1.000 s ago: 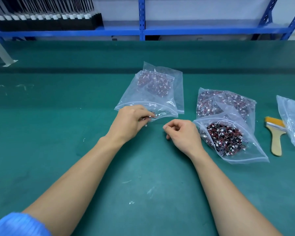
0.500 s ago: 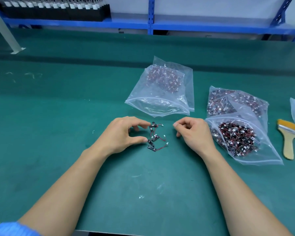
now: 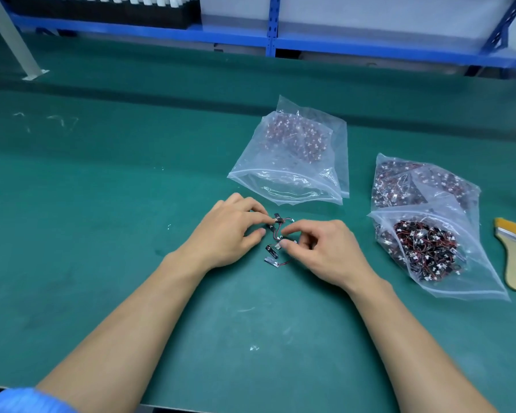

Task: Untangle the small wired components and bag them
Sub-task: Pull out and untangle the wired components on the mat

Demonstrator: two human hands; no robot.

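Components (image 3: 276,239) tangled at desk (image 3: 131,204) centre: left grip (image 3: 233,231) loose, fingertip (image 3: 265,215) pinning one; right grip (image 3: 325,248) pinching another. Brace left, draw right out slowly, no yanking.

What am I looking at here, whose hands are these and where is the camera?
There is no machine: these are a person's two bare hands, filmed by a wide-angle camera worn on their head, looking forward and down. On the green bench lies a small tangle of wired components between the hands. The right hand pinches part of it between thumb and forefinger. The left hand touches its far end, though a real grip is hard to tell. Behind them lies an open clear bag with some components. To the right are a full bag, a second bag behind it and a brush.
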